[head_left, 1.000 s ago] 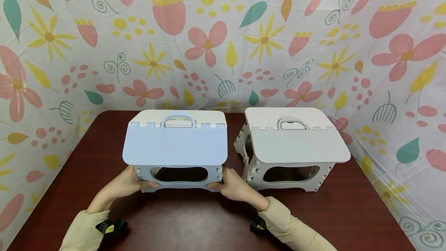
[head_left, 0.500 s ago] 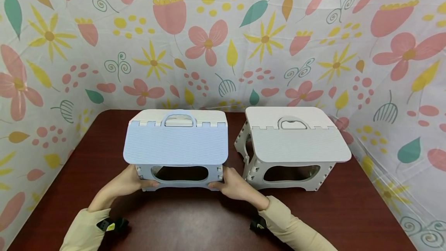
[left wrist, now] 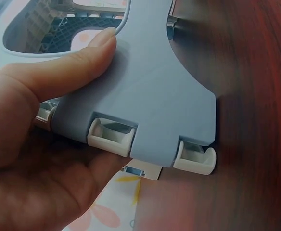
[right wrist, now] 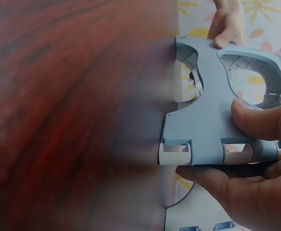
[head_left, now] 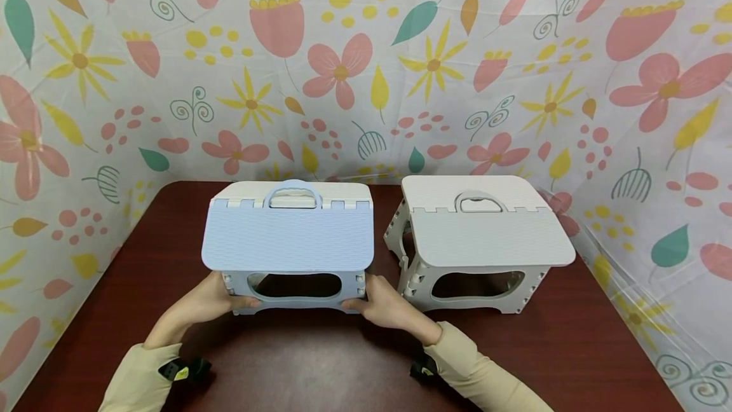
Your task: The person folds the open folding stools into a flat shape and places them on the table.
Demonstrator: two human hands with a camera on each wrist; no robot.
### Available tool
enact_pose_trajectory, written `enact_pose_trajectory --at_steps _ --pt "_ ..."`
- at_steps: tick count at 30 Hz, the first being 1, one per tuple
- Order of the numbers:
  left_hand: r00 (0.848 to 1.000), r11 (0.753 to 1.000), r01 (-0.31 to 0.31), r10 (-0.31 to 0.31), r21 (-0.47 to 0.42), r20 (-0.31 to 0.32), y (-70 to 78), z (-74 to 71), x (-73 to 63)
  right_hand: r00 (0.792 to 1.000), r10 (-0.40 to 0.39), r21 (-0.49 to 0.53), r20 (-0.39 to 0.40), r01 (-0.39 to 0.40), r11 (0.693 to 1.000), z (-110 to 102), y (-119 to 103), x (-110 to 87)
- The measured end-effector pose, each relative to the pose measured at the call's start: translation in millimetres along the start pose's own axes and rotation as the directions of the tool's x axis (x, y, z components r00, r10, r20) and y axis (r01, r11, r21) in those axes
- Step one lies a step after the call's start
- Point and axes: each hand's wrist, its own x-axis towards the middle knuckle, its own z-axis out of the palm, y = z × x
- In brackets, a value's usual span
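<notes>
A blue and white folding step stool [head_left: 288, 240] stands unfolded on the dark red table, its carry handle up at the top seam. My left hand [head_left: 208, 301] grips its left front leg panel. In the left wrist view the thumb [left wrist: 90, 60] lies on the panel's front face beside the oval opening, fingers behind the edge. On the opposite side my right hand [head_left: 389, 307] holds the panel's right edge. The right wrist view has that thumb [right wrist: 258, 118] on the front and the fingers [right wrist: 212, 180] round the hinged side. The fingers behind the stool are partly hidden.
To the right stands a second folding step stool [head_left: 486, 234], grey and white, also unfolded, close to my right hand. A flower-patterned curtain [head_left: 343, 81] hangs behind and along both sides of the table [head_left: 320, 361].
</notes>
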Motion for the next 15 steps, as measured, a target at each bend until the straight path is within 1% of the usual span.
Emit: enact_pose_trajectory --at_steps 6,15 --pt "1.0 1.0 0.01 -0.01 0.01 0.0 0.8 -0.2 -0.4 1.0 -0.013 -0.005 -0.005 0.013 1.0 0.4 0.8 0.7" --pt "1.0 1.0 -0.007 0.007 0.002 -0.004 0.5 0.6 0.1 1.0 -0.012 -0.001 -0.003 0.012 1.0 -0.6 1.6 0.3"
